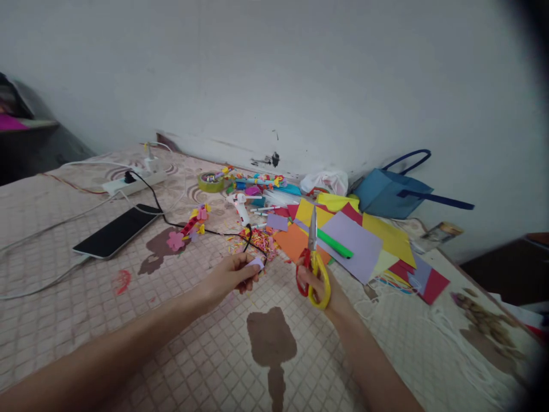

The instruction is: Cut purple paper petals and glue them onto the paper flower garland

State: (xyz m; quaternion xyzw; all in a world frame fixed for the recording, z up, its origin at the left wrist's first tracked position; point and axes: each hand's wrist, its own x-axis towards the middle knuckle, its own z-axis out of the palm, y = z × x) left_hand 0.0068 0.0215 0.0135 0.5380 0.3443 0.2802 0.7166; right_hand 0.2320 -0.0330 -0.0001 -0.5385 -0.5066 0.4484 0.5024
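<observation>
My left hand [234, 276] is closed in a pinch on a small lilac paper piece [256, 262], held just above the patterned surface. My right hand [322, 286] grips scissors with red and yellow handles [314, 264], blades shut and pointing up and away from me. The two hands are about a hand's width apart. Behind the scissors lies a fan of coloured paper sheets [355, 240] with a green marker [334, 244] on top. Paper scraps [259, 239] lie just beyond my left hand.
A glue gun [241, 207] with a black cord, a phone [116, 231], a white power strip [132, 183], a tape roll [211, 182], foam flowers [189, 228] and a blue bag [392, 191] surround the work spot. The wall stands behind.
</observation>
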